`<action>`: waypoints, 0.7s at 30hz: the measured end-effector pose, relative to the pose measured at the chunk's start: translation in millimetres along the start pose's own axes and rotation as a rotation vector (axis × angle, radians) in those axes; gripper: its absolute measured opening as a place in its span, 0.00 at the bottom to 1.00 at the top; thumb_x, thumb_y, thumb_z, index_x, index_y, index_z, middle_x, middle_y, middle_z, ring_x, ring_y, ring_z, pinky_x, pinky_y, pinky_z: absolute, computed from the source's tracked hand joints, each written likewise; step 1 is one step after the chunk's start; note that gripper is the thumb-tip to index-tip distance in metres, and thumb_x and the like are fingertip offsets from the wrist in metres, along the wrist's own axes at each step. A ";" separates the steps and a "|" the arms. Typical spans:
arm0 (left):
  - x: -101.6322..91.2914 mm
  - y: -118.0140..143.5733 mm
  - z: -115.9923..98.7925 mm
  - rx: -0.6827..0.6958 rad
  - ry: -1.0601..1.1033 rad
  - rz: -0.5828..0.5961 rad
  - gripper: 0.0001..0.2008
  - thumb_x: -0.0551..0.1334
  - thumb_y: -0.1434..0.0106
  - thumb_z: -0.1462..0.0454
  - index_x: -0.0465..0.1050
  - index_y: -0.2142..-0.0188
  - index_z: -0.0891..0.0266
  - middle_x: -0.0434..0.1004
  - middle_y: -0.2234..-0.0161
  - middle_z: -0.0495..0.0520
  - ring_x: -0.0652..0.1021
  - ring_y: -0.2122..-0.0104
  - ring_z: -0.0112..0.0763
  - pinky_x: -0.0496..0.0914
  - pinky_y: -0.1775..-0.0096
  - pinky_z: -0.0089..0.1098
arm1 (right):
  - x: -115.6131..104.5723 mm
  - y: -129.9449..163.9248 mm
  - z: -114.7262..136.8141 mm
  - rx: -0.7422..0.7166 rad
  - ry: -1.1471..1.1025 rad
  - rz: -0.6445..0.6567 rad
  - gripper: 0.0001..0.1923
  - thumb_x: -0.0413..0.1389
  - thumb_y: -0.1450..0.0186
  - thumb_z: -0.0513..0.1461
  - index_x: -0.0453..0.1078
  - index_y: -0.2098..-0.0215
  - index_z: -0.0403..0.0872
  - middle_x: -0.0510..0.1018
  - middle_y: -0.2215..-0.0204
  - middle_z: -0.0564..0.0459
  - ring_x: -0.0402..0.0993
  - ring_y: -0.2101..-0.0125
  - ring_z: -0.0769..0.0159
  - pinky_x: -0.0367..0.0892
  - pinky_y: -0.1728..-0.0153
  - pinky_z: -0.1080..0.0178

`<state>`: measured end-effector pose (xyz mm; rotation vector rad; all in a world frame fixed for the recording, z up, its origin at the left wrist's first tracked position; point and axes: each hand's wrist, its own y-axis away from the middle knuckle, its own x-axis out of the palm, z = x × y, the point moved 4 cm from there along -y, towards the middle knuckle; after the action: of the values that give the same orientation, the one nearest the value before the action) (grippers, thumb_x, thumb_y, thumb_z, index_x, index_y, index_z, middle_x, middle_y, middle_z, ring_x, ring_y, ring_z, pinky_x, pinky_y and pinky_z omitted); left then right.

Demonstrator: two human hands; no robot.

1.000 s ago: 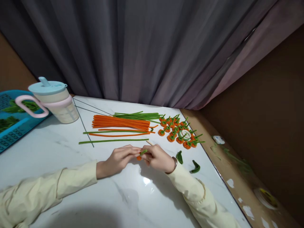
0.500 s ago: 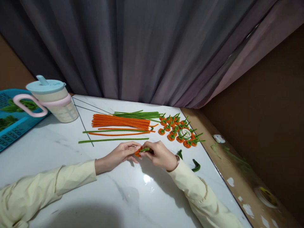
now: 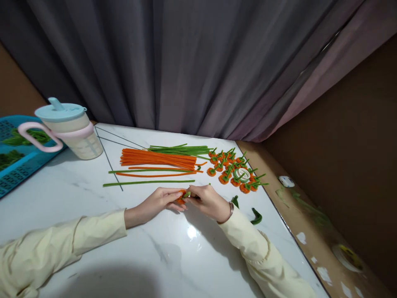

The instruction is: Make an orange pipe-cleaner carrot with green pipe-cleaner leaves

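The fingers (image 3: 171,191) of the left hand (image 3: 155,205) cover part of the orange piece (image 3: 181,200). One end of the green strip (image 3: 187,194) on it is lost at the right hand (image 3: 209,203), whose hidden fingertips cannot be made out. The right cuff hides the lower end of a green leaf (image 3: 235,201). A white ring (image 3: 242,174) covers some orange flowers (image 3: 225,178). The left edge cuts off the blue basket (image 3: 9,184) and left sleeve (image 3: 46,246); the bottom edge, the right sleeve (image 3: 257,248). Paper scraps (image 3: 323,275) look blurred.
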<state>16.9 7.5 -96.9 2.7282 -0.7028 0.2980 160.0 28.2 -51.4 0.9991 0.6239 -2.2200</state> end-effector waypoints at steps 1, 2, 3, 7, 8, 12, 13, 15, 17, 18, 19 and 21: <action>-0.2 -0.2 1.1 -0.001 -0.003 -0.003 0.19 0.61 0.39 0.54 0.76 0.57 0.67 0.80 0.63 0.60 0.79 0.65 0.35 0.74 0.58 0.36 | 0.4 -0.2 -0.2 -0.007 0.005 0.006 0.08 0.54 0.40 0.32 0.61 0.75 0.46 0.68 0.81 0.58 0.60 0.81 0.73 0.55 0.77 0.70; -0.4 -0.3 2.1 0.000 -0.011 -0.007 0.19 0.62 0.39 0.54 0.75 0.56 0.67 0.80 0.63 0.59 0.80 0.64 0.36 0.74 0.57 0.36 | 0.8 -0.3 -0.4 -0.011 0.006 0.009 0.08 0.54 0.40 0.32 0.61 0.75 0.46 0.68 0.81 0.58 0.60 0.81 0.73 0.55 0.77 0.70; -0.6 -0.3 2.9 0.005 -0.021 -0.013 0.20 0.62 0.40 0.54 0.75 0.54 0.66 0.80 0.63 0.59 0.80 0.64 0.36 0.74 0.57 0.37 | 1.1 -0.4 -0.6 -0.012 0.003 0.011 0.08 0.54 0.40 0.32 0.61 0.75 0.46 0.68 0.81 0.58 0.60 0.81 0.73 0.55 0.78 0.70; -0.4 0.4 4.3 0.033 -0.049 -0.031 0.22 0.63 0.41 0.54 0.74 0.51 0.65 0.80 0.60 0.57 0.80 0.63 0.36 0.73 0.52 0.39 | 2.2 -0.3 -1.4 0.016 -0.008 0.017 0.06 0.54 0.40 0.32 0.63 0.74 0.46 0.68 0.81 0.57 0.60 0.81 0.73 0.55 0.78 0.70; 0.0 0.7 4.2 0.043 -0.051 -0.035 0.22 0.63 0.41 0.54 0.74 0.51 0.65 0.79 0.59 0.57 0.80 0.63 0.36 0.72 0.51 0.39 | 2.3 -0.3 -1.4 0.021 -0.007 0.019 0.06 0.54 0.40 0.31 0.64 0.73 0.46 0.68 0.81 0.57 0.61 0.81 0.73 0.55 0.78 0.70; 1.2 1.5 3.2 0.083 -0.066 -0.041 0.20 0.63 0.41 0.54 0.75 0.53 0.64 0.78 0.55 0.56 0.80 0.61 0.36 0.71 0.48 0.41 | 2.8 -0.2 -1.3 0.040 -0.001 0.025 0.05 0.52 0.39 0.30 0.66 0.71 0.45 0.69 0.81 0.56 0.62 0.81 0.73 0.57 0.77 0.71; 1.3 1.5 3.3 0.088 -0.069 -0.040 0.20 0.62 0.41 0.55 0.75 0.53 0.63 0.78 0.55 0.56 0.80 0.61 0.36 0.70 0.48 0.42 | 3.2 -0.2 -1.3 0.046 0.006 0.027 0.05 0.52 0.39 0.30 0.66 0.71 0.45 0.69 0.81 0.56 0.62 0.81 0.73 0.57 0.77 0.71; 1.0 1.3 4.3 0.085 -0.076 -0.039 0.19 0.62 0.40 0.55 0.75 0.53 0.63 0.78 0.54 0.55 0.80 0.60 0.36 0.70 0.48 0.41 | 4.6 -0.3 -1.4 0.060 0.027 0.037 0.05 0.52 0.39 0.30 0.66 0.70 0.44 0.70 0.81 0.56 0.63 0.81 0.72 0.58 0.77 0.70; 0.2 1.1 5.8 0.073 -0.085 -0.045 0.19 0.62 0.40 0.56 0.75 0.53 0.63 0.78 0.54 0.55 0.79 0.60 0.36 0.70 0.48 0.41 | 6.9 -0.1 -1.5 0.076 0.055 0.051 0.04 0.52 0.38 0.31 0.66 0.70 0.44 0.72 0.79 0.54 0.65 0.80 0.71 0.59 0.76 0.70; -0.1 1.0 6.5 0.069 -0.091 -0.047 0.19 0.62 0.40 0.56 0.75 0.52 0.63 0.78 0.54 0.55 0.79 0.59 0.36 0.70 0.47 0.42 | 8.2 0.0 -1.5 0.081 0.069 0.059 0.04 0.52 0.38 0.31 0.66 0.69 0.44 0.73 0.78 0.52 0.66 0.78 0.69 0.59 0.76 0.69; -0.4 1.0 7.0 0.067 -0.098 -0.048 0.19 0.62 0.40 0.56 0.75 0.52 0.63 0.78 0.54 0.55 0.79 0.59 0.36 0.69 0.47 0.42 | 9.4 0.3 -1.4 0.082 0.084 0.066 0.04 0.52 0.38 0.31 0.65 0.69 0.44 0.74 0.76 0.51 0.68 0.77 0.68 0.59 0.75 0.69; -0.5 1.4 7.5 0.066 -0.118 -0.042 0.20 0.61 0.39 0.57 0.73 0.50 0.63 0.77 0.54 0.54 0.78 0.57 0.37 0.69 0.47 0.43 | 11.4 0.9 -1.4 0.074 0.122 0.082 0.04 0.51 0.38 0.31 0.65 0.69 0.44 0.75 0.75 0.49 0.69 0.75 0.67 0.60 0.75 0.68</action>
<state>16.7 4.0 -103.7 2.8382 -0.6773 0.1546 155.4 24.6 -61.3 1.1837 0.5467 -2.1358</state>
